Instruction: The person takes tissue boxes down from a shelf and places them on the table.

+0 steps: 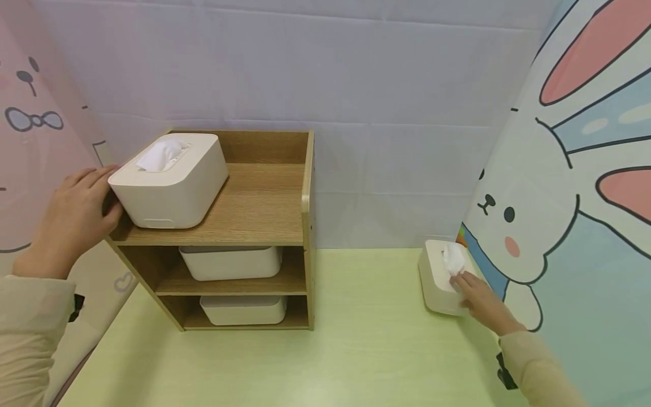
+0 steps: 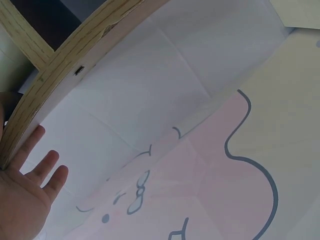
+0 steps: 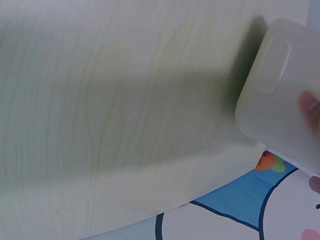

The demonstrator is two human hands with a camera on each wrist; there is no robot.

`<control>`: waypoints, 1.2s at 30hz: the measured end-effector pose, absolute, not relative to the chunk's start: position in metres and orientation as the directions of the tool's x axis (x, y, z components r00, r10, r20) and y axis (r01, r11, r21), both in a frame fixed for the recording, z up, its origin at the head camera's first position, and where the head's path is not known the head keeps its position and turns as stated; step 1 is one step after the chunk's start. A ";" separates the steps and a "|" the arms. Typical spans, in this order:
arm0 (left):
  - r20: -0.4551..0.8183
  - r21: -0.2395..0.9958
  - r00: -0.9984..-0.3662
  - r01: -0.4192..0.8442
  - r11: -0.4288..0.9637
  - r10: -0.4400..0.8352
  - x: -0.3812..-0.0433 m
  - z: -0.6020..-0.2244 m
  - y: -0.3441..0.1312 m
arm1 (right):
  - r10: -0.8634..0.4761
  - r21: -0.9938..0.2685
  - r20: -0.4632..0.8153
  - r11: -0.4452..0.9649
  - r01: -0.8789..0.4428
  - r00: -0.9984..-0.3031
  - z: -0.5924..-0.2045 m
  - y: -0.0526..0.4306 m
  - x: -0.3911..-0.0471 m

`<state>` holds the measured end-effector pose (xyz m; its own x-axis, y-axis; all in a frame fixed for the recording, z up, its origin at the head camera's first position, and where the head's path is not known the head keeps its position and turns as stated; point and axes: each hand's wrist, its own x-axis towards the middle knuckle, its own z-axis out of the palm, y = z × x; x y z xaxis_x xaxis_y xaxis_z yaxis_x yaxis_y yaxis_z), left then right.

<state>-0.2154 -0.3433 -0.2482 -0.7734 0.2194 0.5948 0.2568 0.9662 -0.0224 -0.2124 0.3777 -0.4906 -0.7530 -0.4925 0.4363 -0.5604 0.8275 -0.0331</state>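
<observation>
My left hand (image 1: pixel 76 215) grips the left side panel of a small wooden shelf unit (image 1: pixel 264 203). In the left wrist view the panel's edge (image 2: pixel 75 55) runs between thumb and fingers, with the fingers along its outer face. Right beside that hand, a white tissue box (image 1: pixel 168 198) sits on the top shelf, tissue sticking out. At the far right, my right hand (image 1: pixel 480 302) holds a second tissue box (image 1: pixel 437 282), fingertips over its top near the tissue (image 1: pixel 452 259). The right wrist view shows the thumb (image 3: pixel 309 102) against that box's side.
Two white bins, an upper one (image 1: pixel 234 264) and a lower one (image 1: pixel 246 311), sit in the shelf compartments. The pale green table (image 1: pixel 366 339) runs between the shelf and the right box. Behind hangs a pale sheet (image 1: pixel 386 113); a rabbit-print panel (image 1: pixel 519 215) borders the right.
</observation>
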 end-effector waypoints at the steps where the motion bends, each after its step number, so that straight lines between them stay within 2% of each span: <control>1: 0.590 -0.020 -0.777 0.255 0.967 0.217 -0.216 -0.248 -0.343 | -0.486 -0.033 0.427 0.834 -0.550 -0.763 -0.491 0.378 -0.211; 6: 0.592 -0.016 -0.776 0.256 0.966 0.216 -0.217 -0.248 -0.342 | -0.471 -0.032 0.412 0.848 -0.528 -0.780 -0.492 0.382 -0.205; 15: 0.589 -0.016 -0.780 0.250 0.968 0.211 -0.216 -0.248 -0.342 | -0.514 0.012 0.446 0.822 -0.570 -0.732 -0.488 0.384 -0.206; 21: 0.582 -0.019 -0.786 0.244 0.970 0.209 -0.216 -0.247 -0.343 | -0.504 -0.010 0.400 0.833 -0.554 -0.766 -0.472 0.379 -0.207; 26: 0.585 -0.018 -0.783 0.246 0.969 0.210 -0.215 -0.247 -0.342 | -0.481 -0.012 0.413 0.846 -0.533 -0.773 -0.457 0.374 -0.207; 32: 0.590 -0.022 -0.778 0.253 0.967 0.217 -0.215 -0.247 -0.342 | -0.482 0.048 0.449 0.853 -0.519 -0.752 -0.440 0.371 -0.211; 36: 0.590 -0.021 -0.777 0.256 0.966 0.219 -0.216 -0.248 -0.343 | -0.476 0.088 0.418 0.869 -0.487 -0.774 -0.427 0.367 -0.213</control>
